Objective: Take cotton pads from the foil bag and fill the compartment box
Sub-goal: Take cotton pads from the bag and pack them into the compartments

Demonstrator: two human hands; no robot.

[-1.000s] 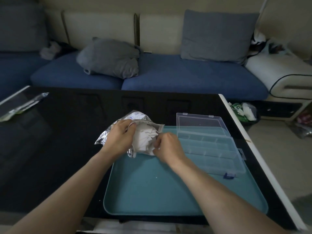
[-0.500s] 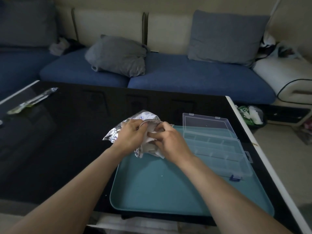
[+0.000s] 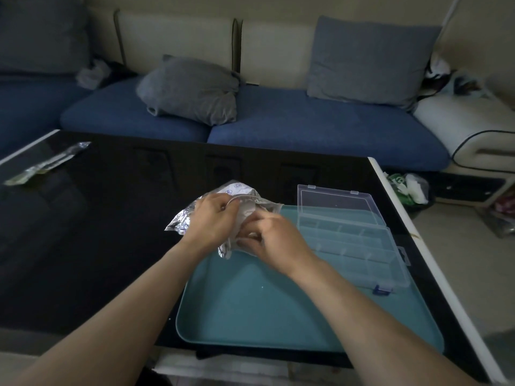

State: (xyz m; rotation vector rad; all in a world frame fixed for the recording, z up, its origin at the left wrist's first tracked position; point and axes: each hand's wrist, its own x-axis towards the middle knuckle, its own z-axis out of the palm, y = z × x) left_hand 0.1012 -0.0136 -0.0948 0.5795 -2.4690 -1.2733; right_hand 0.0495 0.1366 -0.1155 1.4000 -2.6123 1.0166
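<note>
At the tray's far-left corner I have both hands on the foil bag [image 3: 223, 215], which lies half on the teal tray [image 3: 250, 307] and half on the dark bench [image 3: 97, 246]. My left hand [image 3: 213, 218] pinches the bag's upper lip, fingers curled over the foil, holding the mouth open toward the right. My right hand [image 3: 271, 236] has its fingers curled into that mouth, apparently closing on the pale cotton pads [image 3: 245, 215] inside, though I cannot tell how many its grip has. What matters next: the compartment box [image 3: 354, 246] sits open just to the right of the bag, on the tray's right side, lid tipped back, compartments bare. So my right hand is nearer, and I judge a short rightward carry will reach the closest cells.
</note>
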